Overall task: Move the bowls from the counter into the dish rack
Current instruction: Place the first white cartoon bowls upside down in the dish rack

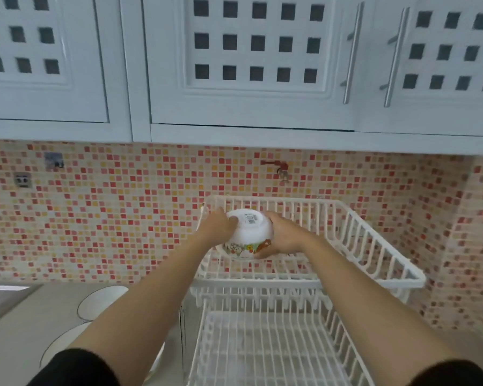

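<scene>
Fingers of the left hand (221, 227) and right hand (283, 236) are clasped on a cartoon-printed white bowl (247, 235), held upside down, base tilted away, inside the dish rack (374, 246) upper tier; two bowls (101, 302) are left on the counter (17, 344).

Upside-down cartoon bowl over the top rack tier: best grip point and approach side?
Grip the bowl on its curved side wall, two opposite sides, just above the printed band. It sits foot up and rim down, so the rim gives no purchase from above. The left hand and right hand cup it this way, from either side. That probably lets it go down flat onto the upper tier.
</scene>
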Tool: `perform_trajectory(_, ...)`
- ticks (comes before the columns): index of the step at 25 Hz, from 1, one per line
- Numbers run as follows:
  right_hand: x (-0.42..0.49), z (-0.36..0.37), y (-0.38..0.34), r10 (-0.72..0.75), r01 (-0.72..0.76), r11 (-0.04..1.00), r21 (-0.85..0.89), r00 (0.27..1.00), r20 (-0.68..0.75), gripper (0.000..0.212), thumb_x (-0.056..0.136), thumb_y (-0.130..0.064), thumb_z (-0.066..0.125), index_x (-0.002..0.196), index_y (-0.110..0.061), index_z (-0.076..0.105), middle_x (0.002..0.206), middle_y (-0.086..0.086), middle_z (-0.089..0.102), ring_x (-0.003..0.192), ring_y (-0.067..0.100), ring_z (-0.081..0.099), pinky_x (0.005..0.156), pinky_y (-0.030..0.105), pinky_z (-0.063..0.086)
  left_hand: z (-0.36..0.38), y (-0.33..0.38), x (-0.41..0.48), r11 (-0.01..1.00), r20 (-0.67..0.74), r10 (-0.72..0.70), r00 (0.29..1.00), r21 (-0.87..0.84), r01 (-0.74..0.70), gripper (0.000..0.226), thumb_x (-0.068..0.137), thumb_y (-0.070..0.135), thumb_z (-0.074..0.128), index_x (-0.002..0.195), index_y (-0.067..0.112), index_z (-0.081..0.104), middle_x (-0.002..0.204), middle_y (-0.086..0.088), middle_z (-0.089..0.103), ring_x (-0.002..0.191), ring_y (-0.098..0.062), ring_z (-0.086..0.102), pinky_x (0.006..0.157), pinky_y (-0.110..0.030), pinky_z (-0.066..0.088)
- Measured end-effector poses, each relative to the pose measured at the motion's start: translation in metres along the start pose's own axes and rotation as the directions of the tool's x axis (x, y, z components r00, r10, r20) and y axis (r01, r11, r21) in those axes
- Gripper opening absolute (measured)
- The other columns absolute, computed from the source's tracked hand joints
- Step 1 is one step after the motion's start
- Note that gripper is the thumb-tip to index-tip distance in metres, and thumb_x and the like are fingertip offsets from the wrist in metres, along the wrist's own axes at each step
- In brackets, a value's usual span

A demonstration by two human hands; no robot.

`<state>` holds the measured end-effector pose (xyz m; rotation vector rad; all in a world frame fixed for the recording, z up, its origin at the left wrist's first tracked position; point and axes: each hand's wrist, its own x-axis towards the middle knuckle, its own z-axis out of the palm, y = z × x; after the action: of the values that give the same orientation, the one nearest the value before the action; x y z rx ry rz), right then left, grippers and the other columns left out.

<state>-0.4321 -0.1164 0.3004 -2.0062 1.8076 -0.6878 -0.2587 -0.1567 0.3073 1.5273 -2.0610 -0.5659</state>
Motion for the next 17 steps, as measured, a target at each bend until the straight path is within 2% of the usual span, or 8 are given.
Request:
perform_trajectory(3, 0.012, 0.009, 0.012, 0.032, -0.024, 0.996, -0.09, 0.995, 0.091, 0.11, 0.058, -0.039, 0.089, 0.146, -0.023, 0.026, 0.144, -0.002, 0.043, 0.129, 0.025, 0.045, 0.106, 0.042, 0.039, 0.008, -0.006, 0.004, 0.995, 0.03, 0.012, 0.999, 0.102, -0.015, 0.05, 0.1, 0.031, 0.028, 0.135, -0.003, 0.04, 0.131, -0.025, 0.053, 0.113, -0.036, 0.055, 0.091, -0.039, 0.043)
perform_trajectory(6, 0.017, 0.014, 0.017, 0.017, -0.006, 0.996, -0.085, 0.992, 0.124, 0.115, 0.051, -0.049, 0.088, 0.146, -0.028, 0.026, 0.144, -0.001, 0.044, 0.129, 0.026, 0.045, 0.107, 0.047, 0.038, 0.013, -0.008, 0.003, 0.985, 0.031, 0.029, 0.999, 0.167, -0.034, 0.053, 0.101, 0.036, 0.027, 0.139, 0.001, 0.038, 0.138, -0.025, 0.045, 0.121, -0.039, 0.049, 0.095, -0.04, 0.042)
perform_trajectory(8, 0.017, 0.016, 0.02, 0.022, -0.01, 0.994, -0.111, 0.993, 0.114, 0.119, 0.046, -0.056, 0.086, 0.146, -0.03, 0.025, 0.144, 0.001, 0.043, 0.129, 0.027, 0.045, 0.107, 0.049, 0.039, 0.014, -0.006, 0.001, 0.982, 0.04, 0.031, 0.999, 0.186, -0.038, 0.057, 0.1, 0.042, 0.029, 0.143, 0.004, 0.033, 0.14, -0.023, 0.045, 0.122, -0.037, 0.05, 0.092, -0.039, 0.043)
perform_trajectory(10, 0.017, 0.016, 0.021, 0.042, -0.027, 0.986, -0.162, 0.995, 0.088, 0.113, 0.056, -0.053, 0.084, 0.147, -0.026, 0.024, 0.143, 0.003, 0.043, 0.126, 0.027, 0.047, 0.104, 0.045, 0.041, 0.015, -0.005, 0.0, 0.98, 0.065, 0.022, 0.998, 0.195, -0.034, 0.061, 0.099, 0.045, 0.031, 0.145, 0.005, 0.03, 0.142, -0.022, 0.045, 0.122, -0.034, 0.051, 0.09, -0.036, 0.043)
perform_trajectory(12, 0.018, 0.016, 0.022, 0.066, -0.047, 0.974, -0.222, 0.994, 0.081, 0.106, 0.065, -0.049, 0.081, 0.148, -0.02, 0.021, 0.139, 0.005, 0.046, 0.122, 0.027, 0.049, 0.095, 0.038, 0.044, 0.018, -0.004, -0.002, 0.974, 0.089, 0.016, 0.996, 0.222, -0.036, 0.06, 0.099, 0.043, 0.03, 0.144, 0.004, 0.031, 0.142, -0.021, 0.044, 0.124, -0.034, 0.049, 0.093, -0.037, 0.041)
perform_trajectory(14, 0.018, 0.017, 0.019, 0.065, -0.044, 0.963, -0.268, 0.995, 0.071, 0.103, 0.068, -0.051, 0.079, 0.147, -0.016, 0.02, 0.136, 0.008, 0.048, 0.117, 0.027, 0.052, 0.087, 0.036, 0.045, 0.019, -0.001, 0.0, 0.963, 0.067, 0.028, 0.997, 0.266, -0.045, 0.056, 0.101, 0.039, 0.027, 0.141, 0.001, 0.035, 0.14, -0.022, 0.045, 0.126, -0.035, 0.046, 0.098, -0.039, 0.039)
perform_trajectory(17, 0.019, 0.02, 0.017, 0.078, -0.055, 0.951, -0.305, 0.995, 0.065, 0.104, 0.068, -0.054, 0.077, 0.146, -0.017, 0.019, 0.133, 0.009, 0.049, 0.112, 0.027, 0.053, 0.086, 0.036, 0.046, 0.023, -0.002, 0.003, 0.961, 0.023, -0.006, 1.0, 0.276, -0.001, 0.055, 0.101, 0.038, 0.027, 0.137, -0.002, 0.039, 0.138, -0.023, 0.047, 0.126, -0.037, 0.046, 0.102, -0.041, 0.038)
